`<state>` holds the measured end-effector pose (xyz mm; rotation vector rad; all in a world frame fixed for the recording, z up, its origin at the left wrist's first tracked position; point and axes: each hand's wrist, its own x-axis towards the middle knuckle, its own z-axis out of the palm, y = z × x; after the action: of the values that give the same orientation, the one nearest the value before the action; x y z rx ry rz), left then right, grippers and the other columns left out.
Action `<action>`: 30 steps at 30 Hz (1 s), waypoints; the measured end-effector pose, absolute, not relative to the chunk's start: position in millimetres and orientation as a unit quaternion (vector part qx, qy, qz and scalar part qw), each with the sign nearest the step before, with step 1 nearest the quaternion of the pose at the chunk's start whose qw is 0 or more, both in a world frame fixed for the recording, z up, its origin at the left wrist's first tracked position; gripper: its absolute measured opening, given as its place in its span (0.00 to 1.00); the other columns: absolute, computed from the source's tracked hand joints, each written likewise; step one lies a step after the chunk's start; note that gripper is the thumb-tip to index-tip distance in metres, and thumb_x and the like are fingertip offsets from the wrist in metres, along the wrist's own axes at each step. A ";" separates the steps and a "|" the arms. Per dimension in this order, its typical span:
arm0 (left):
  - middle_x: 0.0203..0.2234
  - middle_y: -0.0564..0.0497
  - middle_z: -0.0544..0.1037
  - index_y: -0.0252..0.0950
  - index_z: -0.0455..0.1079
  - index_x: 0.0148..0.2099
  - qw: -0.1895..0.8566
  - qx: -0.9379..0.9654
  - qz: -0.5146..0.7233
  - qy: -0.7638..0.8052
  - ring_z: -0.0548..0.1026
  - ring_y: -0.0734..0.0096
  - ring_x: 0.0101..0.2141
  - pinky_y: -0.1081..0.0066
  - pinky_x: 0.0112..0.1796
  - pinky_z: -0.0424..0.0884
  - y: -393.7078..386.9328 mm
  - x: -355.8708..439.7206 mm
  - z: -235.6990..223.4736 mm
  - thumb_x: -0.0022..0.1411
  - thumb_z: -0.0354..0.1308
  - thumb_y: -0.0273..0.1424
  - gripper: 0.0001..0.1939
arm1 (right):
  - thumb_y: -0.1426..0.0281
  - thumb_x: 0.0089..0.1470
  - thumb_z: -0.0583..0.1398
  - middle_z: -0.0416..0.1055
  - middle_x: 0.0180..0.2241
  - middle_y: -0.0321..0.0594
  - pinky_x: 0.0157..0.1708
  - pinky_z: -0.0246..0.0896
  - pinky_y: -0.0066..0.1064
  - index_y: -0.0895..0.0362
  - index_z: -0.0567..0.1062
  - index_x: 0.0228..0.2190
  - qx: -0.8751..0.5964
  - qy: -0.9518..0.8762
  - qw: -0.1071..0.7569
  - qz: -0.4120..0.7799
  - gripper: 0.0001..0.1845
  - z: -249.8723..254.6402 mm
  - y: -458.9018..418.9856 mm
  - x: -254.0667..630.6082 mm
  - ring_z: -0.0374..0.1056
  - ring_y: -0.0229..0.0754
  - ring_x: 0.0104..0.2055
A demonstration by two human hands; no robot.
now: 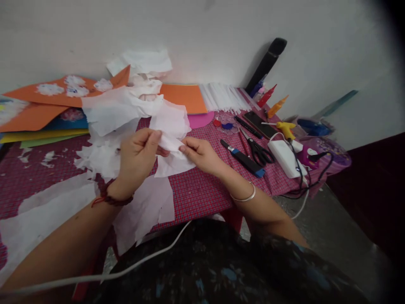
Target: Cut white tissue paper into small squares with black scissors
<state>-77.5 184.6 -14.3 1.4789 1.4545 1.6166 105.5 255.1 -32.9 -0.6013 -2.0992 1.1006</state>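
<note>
Left hand [137,154] and right hand [201,154] both pinch small white tissue piece [169,143], held just above checked tablecloth [196,192], fingers closed on its edges. Best done with light, even tension; thin sheet likely tears easily. Counts: one pair of scissors [261,152], one white power bank [286,158], three glue bottles [267,98], possibly more behind. Orange card sheets [41,105]: two.

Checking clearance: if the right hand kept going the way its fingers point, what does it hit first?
The right hand points left, pinching the white tissue piece. Straight on, it would likely meet the left hand gripping the same piece; depth looks matched, though one view cannot confirm it.
</note>
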 end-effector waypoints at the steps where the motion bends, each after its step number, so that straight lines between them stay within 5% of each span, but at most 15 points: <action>1: 0.20 0.55 0.76 0.37 0.73 0.32 0.259 0.530 0.610 0.530 0.75 0.74 0.20 0.71 0.24 0.74 185.3 -80.5 -15.5 0.69 0.59 0.44 0.18 | 0.62 0.64 0.56 0.58 0.25 0.31 0.30 0.50 0.30 0.55 0.66 0.28 -0.240 -0.806 0.339 0.421 0.14 -33.7 256.4 105.3 0.54 0.34 0.28; 8: 0.27 0.54 0.78 0.38 0.74 0.39 0.265 0.561 0.613 0.489 0.76 0.71 0.27 0.67 0.31 0.74 186.0 -91.6 -7.6 0.58 0.69 0.35 0.10 | 0.63 0.61 0.59 0.59 0.25 0.31 0.30 0.50 0.31 0.55 0.67 0.28 -0.301 -0.784 0.404 0.363 0.12 -25.8 260.6 108.1 0.53 0.35 0.28; 13: 0.25 0.54 0.73 0.39 0.75 0.34 0.096 0.670 0.504 0.536 0.70 0.69 0.27 0.67 0.29 0.64 178.7 -95.8 -0.1 0.60 0.63 0.32 0.03 | 0.62 0.61 0.60 0.66 0.26 0.33 0.31 0.52 0.31 0.56 0.70 0.29 -0.264 -0.820 0.395 0.318 0.12 -3.8 258.6 111.7 0.59 0.36 0.29; 19: 0.23 0.53 0.66 0.39 0.60 0.25 -0.013 0.672 0.502 0.545 0.66 0.66 0.28 0.64 0.35 0.62 176.2 -102.1 5.7 0.68 0.57 0.38 0.18 | 0.62 0.61 0.60 0.64 0.27 0.33 0.32 0.53 0.32 0.55 0.70 0.29 -0.276 -0.806 0.403 0.334 0.12 -3.7 266.1 108.2 0.58 0.35 0.30; 23: 0.19 0.54 0.64 0.39 0.64 0.29 0.093 0.633 0.538 0.549 0.62 0.68 0.23 0.66 0.26 0.56 175.0 -92.1 5.2 0.69 0.53 0.38 0.15 | 0.58 0.61 0.61 0.65 0.28 0.33 0.33 0.55 0.32 0.55 0.70 0.32 -0.213 -0.832 0.308 0.410 0.14 -16.2 263.9 106.7 0.59 0.36 0.31; 26: 0.18 0.53 0.67 0.40 0.67 0.28 0.167 0.668 0.483 0.541 0.63 0.68 0.21 0.67 0.24 0.56 175.0 -81.8 -0.3 0.65 0.55 0.38 0.14 | 0.50 0.60 0.61 0.67 0.33 0.36 0.36 0.57 0.32 0.55 0.70 0.37 -0.172 -0.811 0.326 0.455 0.21 -18.9 257.0 106.0 0.61 0.37 0.34; 30: 0.21 0.53 0.71 0.41 0.69 0.29 0.187 0.696 0.444 0.532 0.66 0.67 0.24 0.67 0.26 0.59 176.0 -74.3 -9.1 0.63 0.57 0.38 0.11 | 0.46 0.59 0.60 0.62 0.27 0.32 0.31 0.53 0.30 0.55 0.68 0.30 -0.187 -0.804 0.342 0.450 0.25 -18.6 251.3 103.3 0.57 0.36 0.30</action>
<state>-74.3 176.0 -9.1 1.9595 1.4980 1.2490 103.3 251.3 -18.6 -0.4859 -2.0893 1.1687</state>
